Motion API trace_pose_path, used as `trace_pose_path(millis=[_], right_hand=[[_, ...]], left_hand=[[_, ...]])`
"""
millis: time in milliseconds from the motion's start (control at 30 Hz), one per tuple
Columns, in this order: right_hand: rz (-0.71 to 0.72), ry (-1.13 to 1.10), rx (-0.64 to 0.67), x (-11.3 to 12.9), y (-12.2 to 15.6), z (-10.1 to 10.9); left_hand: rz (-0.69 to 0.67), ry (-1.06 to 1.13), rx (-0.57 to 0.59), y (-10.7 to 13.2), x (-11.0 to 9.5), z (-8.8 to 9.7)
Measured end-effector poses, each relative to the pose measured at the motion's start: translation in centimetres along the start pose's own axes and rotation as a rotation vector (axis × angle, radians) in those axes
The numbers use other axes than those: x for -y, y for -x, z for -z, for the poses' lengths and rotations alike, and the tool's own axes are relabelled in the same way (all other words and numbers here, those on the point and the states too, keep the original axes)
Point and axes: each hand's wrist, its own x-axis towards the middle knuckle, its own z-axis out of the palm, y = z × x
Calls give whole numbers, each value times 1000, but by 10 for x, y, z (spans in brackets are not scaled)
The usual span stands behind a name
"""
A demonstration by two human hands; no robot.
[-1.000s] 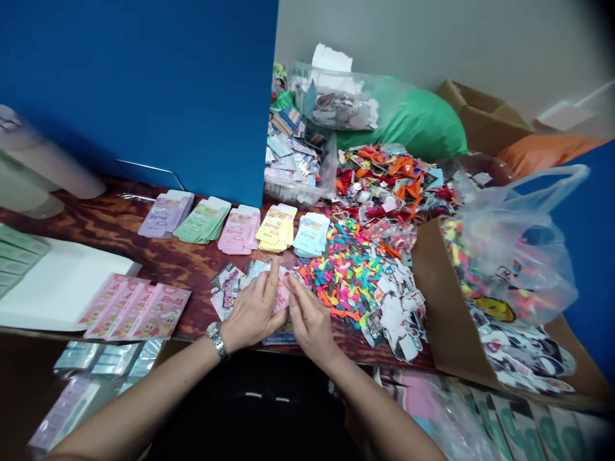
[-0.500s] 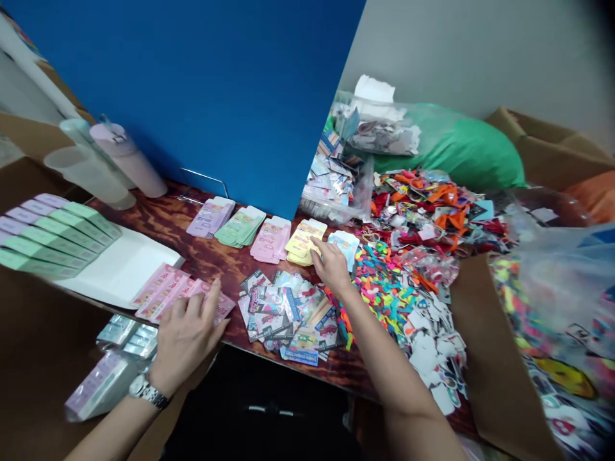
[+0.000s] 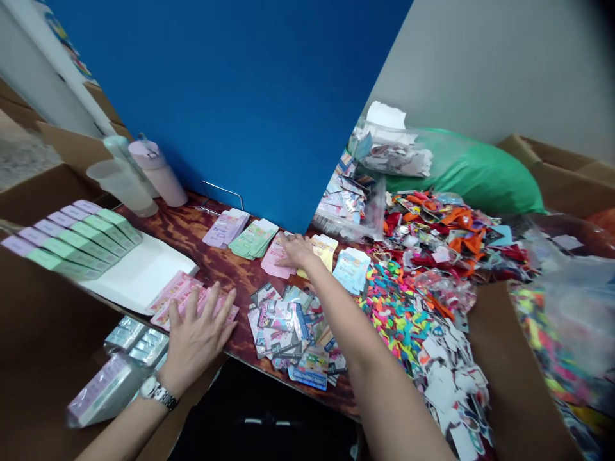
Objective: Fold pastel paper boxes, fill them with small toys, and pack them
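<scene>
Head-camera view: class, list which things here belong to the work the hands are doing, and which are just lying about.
Part of the work:
left hand on pink card packets
right hand on a pink card stack
yellow card stack

Just lying about:
pink-lidded bottle
green plastic sack
clear tub of printed cards

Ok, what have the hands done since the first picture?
Both hands have left the printed card packets. The left hand moved left and lies on the pink packets; the right hand reached forward, its fingers on the pink card stack. Neither clearly grips anything. The balloon heap and lavender card stack stayed as they were.
</scene>
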Motion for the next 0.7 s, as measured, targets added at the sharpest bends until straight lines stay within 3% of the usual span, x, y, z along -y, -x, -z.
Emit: trace_pose_path(millis=[200,367,500,600,700], right_hand=[[-22,61,-157,14,12,12],[-12,35,-337,23,40,28],[85,-95,-605,33,89,38],[147,-247,-660,44,128,40],[120,-475,-636,54,157,37]], left_hand=[[1,40,31,1,1,3],[4,123,10,-10,-7,23],[12,350,-118,-39,-38,39],[32,432,-159,-65,-67,35],[44,440,-165,-78,-89,25]])
